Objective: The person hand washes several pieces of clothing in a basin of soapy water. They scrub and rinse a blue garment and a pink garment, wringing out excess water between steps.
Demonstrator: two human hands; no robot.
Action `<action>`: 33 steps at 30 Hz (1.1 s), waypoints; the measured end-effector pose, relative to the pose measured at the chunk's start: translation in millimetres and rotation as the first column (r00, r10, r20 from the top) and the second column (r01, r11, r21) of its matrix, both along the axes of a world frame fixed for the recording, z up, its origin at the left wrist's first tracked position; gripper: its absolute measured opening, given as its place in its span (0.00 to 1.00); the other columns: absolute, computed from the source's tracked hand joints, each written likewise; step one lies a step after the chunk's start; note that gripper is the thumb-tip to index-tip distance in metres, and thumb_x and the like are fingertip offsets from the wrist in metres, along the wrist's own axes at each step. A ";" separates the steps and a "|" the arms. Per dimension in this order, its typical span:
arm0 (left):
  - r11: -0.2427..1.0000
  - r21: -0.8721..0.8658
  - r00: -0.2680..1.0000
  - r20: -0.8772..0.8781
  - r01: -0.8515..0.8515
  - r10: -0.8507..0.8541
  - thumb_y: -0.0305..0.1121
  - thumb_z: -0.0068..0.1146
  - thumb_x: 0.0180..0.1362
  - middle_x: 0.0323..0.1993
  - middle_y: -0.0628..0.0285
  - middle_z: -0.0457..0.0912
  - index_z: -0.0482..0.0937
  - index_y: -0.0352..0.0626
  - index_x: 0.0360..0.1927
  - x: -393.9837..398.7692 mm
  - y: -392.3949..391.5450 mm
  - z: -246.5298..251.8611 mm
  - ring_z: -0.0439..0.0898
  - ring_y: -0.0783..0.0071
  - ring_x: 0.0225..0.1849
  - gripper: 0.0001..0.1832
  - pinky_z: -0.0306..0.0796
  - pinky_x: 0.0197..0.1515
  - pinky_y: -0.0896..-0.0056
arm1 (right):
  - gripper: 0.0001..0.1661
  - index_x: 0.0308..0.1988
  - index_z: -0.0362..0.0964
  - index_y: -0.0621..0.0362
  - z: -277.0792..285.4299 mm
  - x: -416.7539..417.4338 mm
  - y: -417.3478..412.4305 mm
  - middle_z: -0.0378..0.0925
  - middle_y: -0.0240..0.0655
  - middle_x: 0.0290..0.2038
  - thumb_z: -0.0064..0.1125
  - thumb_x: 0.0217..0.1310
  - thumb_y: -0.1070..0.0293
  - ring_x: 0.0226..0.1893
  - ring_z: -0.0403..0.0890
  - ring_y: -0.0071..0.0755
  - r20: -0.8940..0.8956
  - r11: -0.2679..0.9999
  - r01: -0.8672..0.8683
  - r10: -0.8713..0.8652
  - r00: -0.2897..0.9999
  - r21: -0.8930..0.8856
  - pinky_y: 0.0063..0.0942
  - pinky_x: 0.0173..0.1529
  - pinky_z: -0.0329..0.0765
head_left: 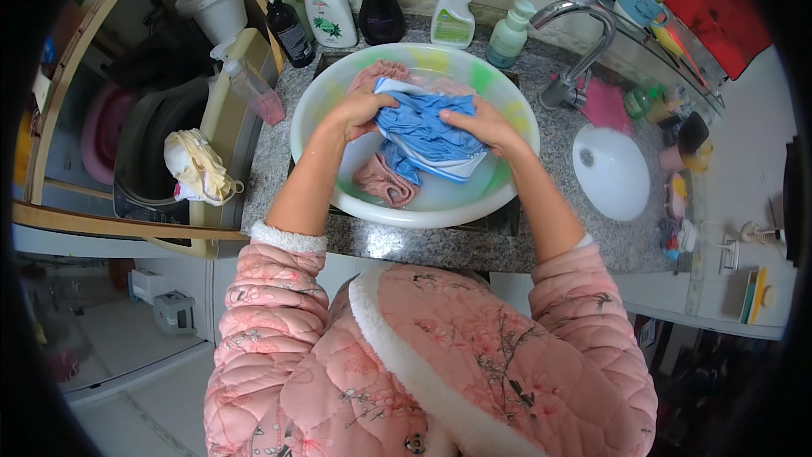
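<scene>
A wet blue garment with white and blue trim (431, 127) is stretched between my two hands over a large round plastic basin (415, 219). My left hand (363, 111) grips its left end, thumb on top. On the right side, my right hand (485, 127) pinches the cloth with the thumb over it. Under and around the garment lies pink ribbed clothing (386, 181) in cloudy water. More of the pink cloth shows at the basin's back. The fingers beneath the blue fabric are partly hidden.
Behind the basin stand a white pump bottle (330, 13), a white spray bottle (453, 13) and a green pump bottle (509, 35). A chrome faucet (590, 44) and small white sink (612, 171) are at right. Left, a washing machine (235, 82) bears bundled cream cloth (200, 168).
</scene>
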State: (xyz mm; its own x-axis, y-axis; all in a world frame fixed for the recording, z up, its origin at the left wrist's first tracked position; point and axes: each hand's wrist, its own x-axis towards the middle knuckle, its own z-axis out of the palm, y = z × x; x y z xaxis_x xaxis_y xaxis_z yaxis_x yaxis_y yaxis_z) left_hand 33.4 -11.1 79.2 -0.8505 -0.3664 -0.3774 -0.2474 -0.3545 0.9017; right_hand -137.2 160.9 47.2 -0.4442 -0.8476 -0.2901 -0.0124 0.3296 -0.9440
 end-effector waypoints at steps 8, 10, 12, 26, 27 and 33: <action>0.937 0.349 0.938 -0.313 -0.034 0.151 0.22 0.45 0.41 0.42 0.50 0.75 0.67 0.34 0.51 4.6 3.7 -3.8 0.77 0.61 0.45 0.26 0.74 0.48 0.62 | 0.34 0.51 0.65 0.67 14.7 6.4 -16.8 0.77 0.44 0.39 0.65 0.46 0.60 0.37 0.79 0.32 -0.135 0.981 -0.191 0.193 0.972 0.024 0.26 0.40 0.77; 0.847 0.531 0.933 -0.294 -0.022 0.209 0.24 0.46 0.43 0.42 0.49 0.76 0.69 0.31 0.47 19.1 -0.5 7.5 0.77 0.61 0.44 0.23 0.74 0.47 0.61 | 0.31 0.52 0.62 0.68 -2.2 -13.6 -13.0 0.76 0.43 0.39 0.61 0.49 0.67 0.36 0.79 0.34 0.279 0.987 -0.014 0.058 0.959 -0.158 0.26 0.40 0.77; 0.864 0.487 0.961 -0.153 -0.128 0.229 0.25 0.48 0.44 0.44 0.48 0.75 0.68 0.28 0.47 36.0 -13.9 8.8 0.77 0.60 0.44 0.23 0.74 0.48 0.60 | 0.24 0.48 0.64 0.66 -2.3 -39.0 2.5 0.77 0.41 0.36 0.57 0.49 0.72 0.34 0.80 0.33 0.312 0.993 0.112 -0.094 0.946 -0.041 0.27 0.38 0.78; 0.976 0.087 0.979 0.032 0.198 -0.201 0.47 0.60 0.52 0.53 0.56 0.72 0.62 0.33 0.58 -5.2 19.6 -42.0 0.74 0.67 0.51 0.37 0.68 0.55 0.67 | 0.19 0.39 0.69 0.67 43.2 10.8 -18.6 0.75 0.43 0.35 0.45 0.46 0.68 0.35 0.78 0.42 0.838 0.895 0.307 0.120 0.532 -0.323 0.40 0.47 0.75; 0.939 0.223 0.965 -0.032 0.263 -0.262 0.48 0.58 0.53 0.53 0.55 0.72 0.61 0.30 0.58 -5.1 28.4 -28.0 0.75 0.67 0.50 0.37 0.69 0.55 0.67 | 0.19 0.39 0.69 0.67 46.2 11.2 -16.5 0.75 0.44 0.35 0.45 0.46 0.67 0.35 0.78 0.43 0.836 0.899 0.288 0.136 0.532 -0.330 0.40 0.47 0.75; 0.957 0.259 0.964 -0.258 0.130 -0.061 0.39 0.57 0.56 0.52 0.58 0.73 0.63 0.38 0.58 -11.1 34.3 -17.6 0.73 0.68 0.52 0.29 0.68 0.56 0.65 | 0.23 0.44 0.67 0.69 56.7 17.9 -15.2 0.75 0.45 0.38 0.45 0.46 0.69 0.38 0.78 0.41 0.743 0.844 0.108 0.392 0.542 -0.525 0.37 0.49 0.74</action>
State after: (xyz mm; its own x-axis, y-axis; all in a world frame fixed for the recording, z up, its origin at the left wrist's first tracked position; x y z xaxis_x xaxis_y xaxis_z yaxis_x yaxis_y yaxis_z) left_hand 22.3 23.2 61.6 -0.9548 -0.1919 -0.2271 -0.0765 -0.5795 0.8114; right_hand -119.3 145.7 103.8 -0.0911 -0.9958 -0.0055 0.8154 -0.0714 -0.5745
